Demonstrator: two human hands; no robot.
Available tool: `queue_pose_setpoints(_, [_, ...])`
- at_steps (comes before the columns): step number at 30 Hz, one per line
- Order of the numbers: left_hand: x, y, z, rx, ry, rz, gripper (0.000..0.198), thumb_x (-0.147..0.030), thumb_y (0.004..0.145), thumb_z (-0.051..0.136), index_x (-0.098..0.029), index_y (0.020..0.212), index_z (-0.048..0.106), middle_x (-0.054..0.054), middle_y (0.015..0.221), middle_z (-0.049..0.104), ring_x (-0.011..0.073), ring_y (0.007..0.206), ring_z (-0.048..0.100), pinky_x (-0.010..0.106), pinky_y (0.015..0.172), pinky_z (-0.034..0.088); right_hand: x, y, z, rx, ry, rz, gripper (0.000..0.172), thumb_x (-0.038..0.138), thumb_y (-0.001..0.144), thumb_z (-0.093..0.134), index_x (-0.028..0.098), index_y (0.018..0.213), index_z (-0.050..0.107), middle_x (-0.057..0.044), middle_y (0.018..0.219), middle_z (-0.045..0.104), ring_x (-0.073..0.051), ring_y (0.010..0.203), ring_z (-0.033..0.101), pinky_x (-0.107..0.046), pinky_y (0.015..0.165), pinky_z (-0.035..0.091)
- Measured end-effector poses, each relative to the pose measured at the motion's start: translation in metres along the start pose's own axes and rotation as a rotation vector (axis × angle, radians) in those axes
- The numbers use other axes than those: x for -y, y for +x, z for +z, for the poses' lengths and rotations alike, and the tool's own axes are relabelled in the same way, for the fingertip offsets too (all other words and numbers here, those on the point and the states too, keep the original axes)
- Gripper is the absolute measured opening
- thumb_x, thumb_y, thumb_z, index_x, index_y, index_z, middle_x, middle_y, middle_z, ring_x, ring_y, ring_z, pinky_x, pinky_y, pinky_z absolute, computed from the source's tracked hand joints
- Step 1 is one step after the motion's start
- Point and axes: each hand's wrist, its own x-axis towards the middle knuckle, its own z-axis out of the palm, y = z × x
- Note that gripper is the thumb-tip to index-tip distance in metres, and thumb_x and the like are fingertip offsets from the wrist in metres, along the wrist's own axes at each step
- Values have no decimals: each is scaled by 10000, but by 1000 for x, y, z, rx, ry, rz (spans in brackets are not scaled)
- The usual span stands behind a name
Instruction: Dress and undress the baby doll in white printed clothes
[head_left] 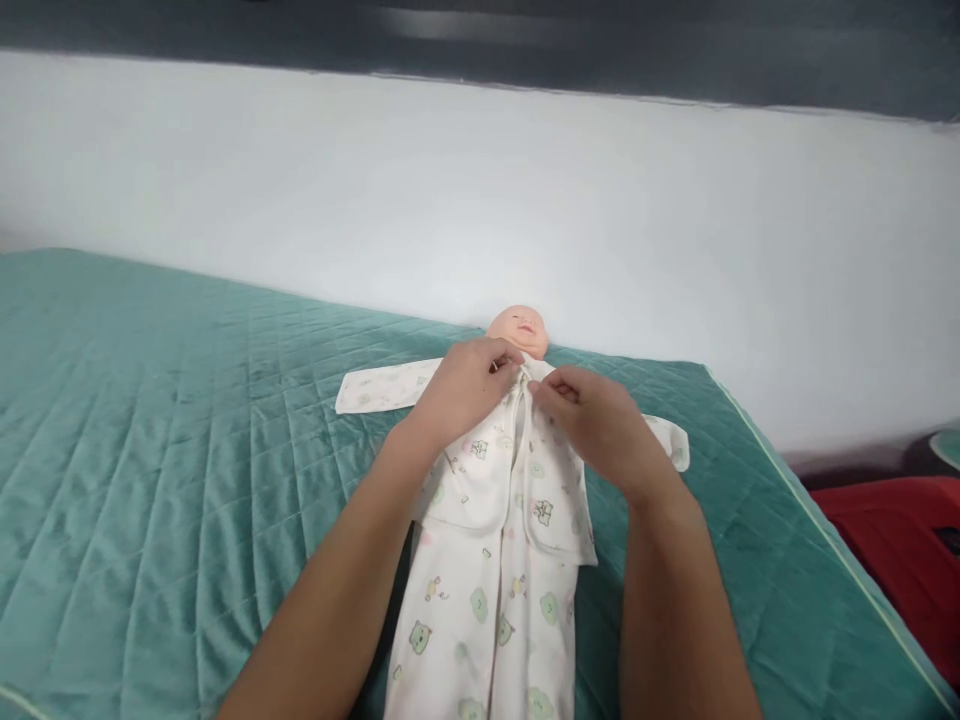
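A baby doll (523, 328) lies on its back, its head toward the wall. It wears a white baby jacket (480, 480) with small printed animals and matching trousers (480, 610). At the collar, my left hand (472, 380) pinches one front edge of the jacket. Just across from it, my right hand (592, 415) pinches the other edge, fingertips close to the left ones. Below the collar the two front panels hang apart. Any fastener between my fingers is too small to make out. The sleeves stretch out to both sides, the right one partly behind my wrist.
A green quilted bedspread (187, 450) lies under the doll. Behind it rises a white wall (300, 190) with a dark band (480, 40) along the top. Past the bed's right edge stands a red object (885, 540), perhaps a chair.
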Motion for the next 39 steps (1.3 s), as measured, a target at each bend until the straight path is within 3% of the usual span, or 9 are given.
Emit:
queue_pose_setpoints(3, [-4, -11, -2, 36, -59, -48, 197, -224, 882, 520, -227, 836, 712, -2, 893, 745, 177, 814, 651, 290, 737, 480, 7, -11, 9, 13, 7, 48, 316, 477, 850, 619, 240, 682, 495, 34, 619, 555, -149, 574, 456, -296, 541, 305])
queue_pose_setpoints(8, [2, -28, 5, -1, -90, -60, 136, -231, 857, 574, -210, 886, 706, 19, 938, 724, 168, 858, 650, 281, 781, 488, 7, -30, 41, -191, 66, 62, 189, 417, 846, 583, 239, 840, 522, -5, 792, 627, -188, 712, 566, -321, 663, 404])
queue_pose_setpoints(13, [8, -36, 10, -3, -170, -64, 98, -220, 850, 581, -193, 863, 674, 9, 865, 706, 146, 802, 624, 261, 744, 464, 4, -36, 56, -300, 59, 73, 210, 405, 833, 593, 222, 924, 544, -52, 946, 642, -202, 792, 591, -341, 735, 428])
queue_pose_setpoints(18, [6, -35, 7, -15, -227, -105, 94, -239, 841, 593, -186, 816, 667, -3, 813, 697, 136, 749, 602, 260, 725, 440, 3, -27, 50, -279, 104, 96, 152, 373, 855, 556, 221, 854, 570, -27, 822, 662, -195, 747, 597, -326, 703, 416])
queue_pose_setpoints(22, [2, -35, 10, -28, -403, -165, 86, -248, 826, 601, -178, 819, 652, -14, 737, 650, 113, 654, 557, 241, 644, 425, 2, -23, 44, -257, 194, 105, 134, 337, 843, 560, 217, 809, 610, -12, 754, 675, -186, 707, 600, -318, 688, 419])
queue_pose_setpoints(30, [-4, -36, 18, -15, -631, -230, 107, -270, 829, 627, -166, 837, 651, -9, 671, 624, 105, 628, 581, 220, 612, 460, 2, -26, 43, -209, 598, 126, 154, 346, 822, 657, 206, 882, 679, -19, 851, 719, -179, 796, 643, -293, 722, 456])
queue_pose_setpoints(39, [3, -35, 20, -9, -663, -252, 88, -234, 824, 640, -155, 859, 661, -1, 664, 642, 98, 611, 602, 202, 580, 473, -6, -28, 46, -142, 734, 76, 197, 341, 823, 703, 202, 963, 701, -15, 887, 712, -159, 829, 639, -282, 760, 464])
